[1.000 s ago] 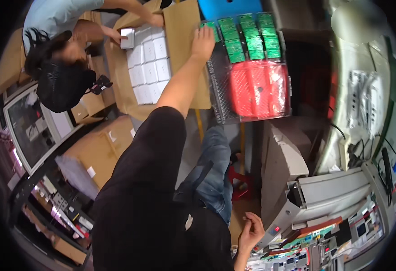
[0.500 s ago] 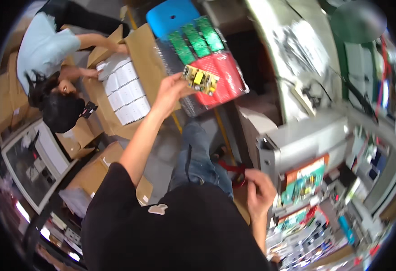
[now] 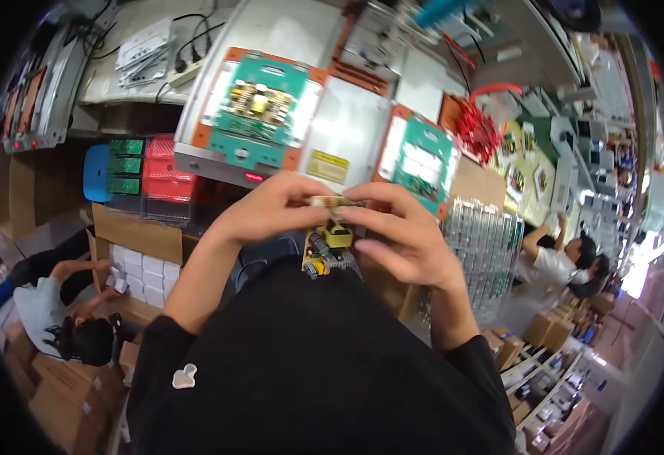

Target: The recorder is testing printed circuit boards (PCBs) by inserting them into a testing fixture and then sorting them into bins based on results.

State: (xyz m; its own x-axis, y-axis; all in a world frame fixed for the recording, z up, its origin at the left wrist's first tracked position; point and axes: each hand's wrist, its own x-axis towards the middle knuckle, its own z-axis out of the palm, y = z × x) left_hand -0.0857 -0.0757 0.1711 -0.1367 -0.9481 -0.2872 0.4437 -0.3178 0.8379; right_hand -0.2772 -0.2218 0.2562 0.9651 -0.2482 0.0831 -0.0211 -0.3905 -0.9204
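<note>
Close in front of my chest is a small circuit board with a yellow transformer, black cylinders and other parts on it. My left hand is closed on its far edge, the fingertips pinching there. From the other side my right hand has its index and middle fingertips at the same edge, with the thumb bent near the yellow part. The fingers hide part of that far end. Beyond my hands, a green panel of boards sits in an orange-framed fixture on a grey machine, and a second green panel lies to its right.
Left of the machine stand red trays and green boards beside a blue bin. A co-worker reaches into a carton of white boxes. Clear stacked trays and red wires are at right.
My view has swung right, toward the machine. The left hand has brought the circuit board from over the red tray to my chest. My right hand has come up from the lower right to it.
</note>
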